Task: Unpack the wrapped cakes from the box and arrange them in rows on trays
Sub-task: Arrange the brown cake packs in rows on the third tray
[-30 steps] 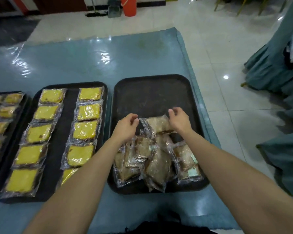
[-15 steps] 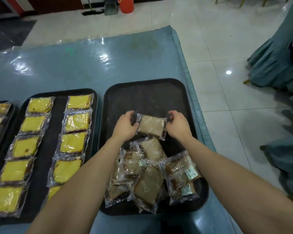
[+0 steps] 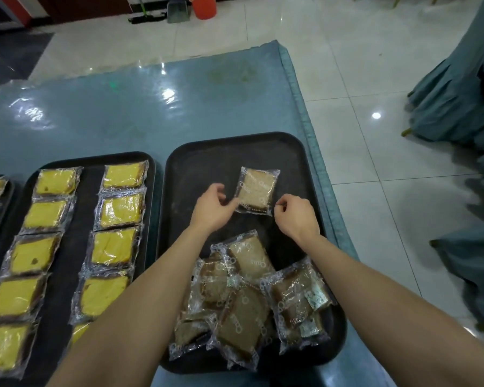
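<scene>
Cake (image 3: 257, 190) in its clear wrap lies flat on the far part of the right tray (image 3: 207, 152), alone, well apart from the pile (image 3: 246, 297) of brown cakes heaped at the near end; it looks light and soft, so it could be squashed if it were squeezed hard; the wrap looks shiny and slippery, and crinkly at the edges; the best hold is judged to be the flat sealed edges or the corners, not the soft middle.

Left hand (image 3: 211, 206) is loosely curled, and its fingertips are at the near left corner of the wrap, touching it or just beside it; a firm pinch cannot be told; right hand (image 3: 296, 215) is curled with finger and thumb close together at the near right corner; it looks like a small pinch on the wrap edge, but this is not sure.

Yellow cakes (image 3: 115, 244) are laid in 2 neat rows on the next tray (image 3: 76, 163) to the left; no row has been made yet on the right tray.
</scene>
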A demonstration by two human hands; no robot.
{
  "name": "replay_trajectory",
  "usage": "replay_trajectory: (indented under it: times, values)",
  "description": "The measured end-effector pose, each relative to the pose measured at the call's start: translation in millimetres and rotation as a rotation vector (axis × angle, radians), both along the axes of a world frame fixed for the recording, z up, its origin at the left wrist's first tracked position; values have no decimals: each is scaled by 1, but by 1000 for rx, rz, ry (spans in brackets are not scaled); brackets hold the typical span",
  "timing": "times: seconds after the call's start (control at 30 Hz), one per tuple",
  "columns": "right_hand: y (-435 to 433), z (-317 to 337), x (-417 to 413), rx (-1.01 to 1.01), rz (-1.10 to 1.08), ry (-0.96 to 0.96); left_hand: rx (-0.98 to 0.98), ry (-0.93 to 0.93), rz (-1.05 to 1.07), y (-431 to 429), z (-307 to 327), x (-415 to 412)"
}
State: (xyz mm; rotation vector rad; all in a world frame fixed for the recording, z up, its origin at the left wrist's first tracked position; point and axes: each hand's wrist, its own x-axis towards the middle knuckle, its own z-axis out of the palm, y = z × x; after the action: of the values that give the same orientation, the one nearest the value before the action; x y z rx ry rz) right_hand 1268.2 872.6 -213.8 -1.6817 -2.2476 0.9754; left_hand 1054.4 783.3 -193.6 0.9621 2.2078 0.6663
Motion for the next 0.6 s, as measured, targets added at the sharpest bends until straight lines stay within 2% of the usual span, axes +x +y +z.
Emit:
replay_trajectory:
  times: [0.07, 0.13, 0.23, 0.33, 0.43, 0.47, 0.6]
  values:
    - [2, -4, -3, 96, -17, -2, -140, 83, -94, -3, -7, 9]
    - [9, -5, -6, 131, 70, -20, -199, 134, -167, 0, -14, 17]
    - [23, 0, -10, 52, 179, -34, -137, 123, -231, 12, -27, 13]
    - [32, 1, -11, 46, 94, -31, 3, 210, -97, 24, -25, 4]
    - [36, -1, -11, 123, 108, -105, -44, 351, 82, 26, -14, 0]
    - [40, -1, -11, 116, 133, -120, -54, 328, 96, 25, -15, 0]
    - [49, 2, -18, 64, 149, -121, 87, -22, 0, 22, -21, 4]
